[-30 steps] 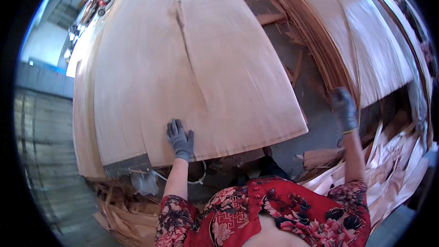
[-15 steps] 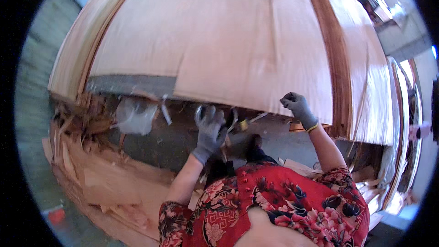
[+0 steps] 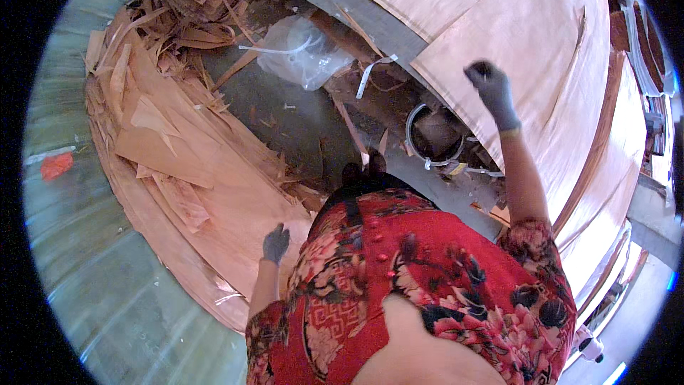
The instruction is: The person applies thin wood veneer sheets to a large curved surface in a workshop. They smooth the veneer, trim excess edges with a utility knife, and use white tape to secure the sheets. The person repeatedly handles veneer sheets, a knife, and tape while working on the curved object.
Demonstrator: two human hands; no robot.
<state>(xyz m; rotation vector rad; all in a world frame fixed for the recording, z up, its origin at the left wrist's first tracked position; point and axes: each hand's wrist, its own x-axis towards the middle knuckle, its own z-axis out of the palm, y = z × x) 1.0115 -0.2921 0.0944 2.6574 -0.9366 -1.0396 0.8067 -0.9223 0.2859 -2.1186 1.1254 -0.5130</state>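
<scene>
Gloved right hand (image 3: pixel 490 91) pinching the near edge of the top veneer sheet (image 3: pixel 527 36) on the stack at the person's right.

To lift such a thin sheet cleanly, the grip is best kept on the edge alone, raised evenly so the wood bows rather than cracks (it looks brittle, judging from the veneer scraps (image 3: pixel 178 150) littering the floor). The right hand's fingers are closed narrow on that edge; the left hand (image 3: pixel 276 244), also gloved, hangs loosely half-open at the person's side, holding nothing, above the scraps. A crumpled plastic bag (image 3: pixel 303 53) and a round bucket (image 3: pixel 436 132) lie under the stack's edge.
</scene>
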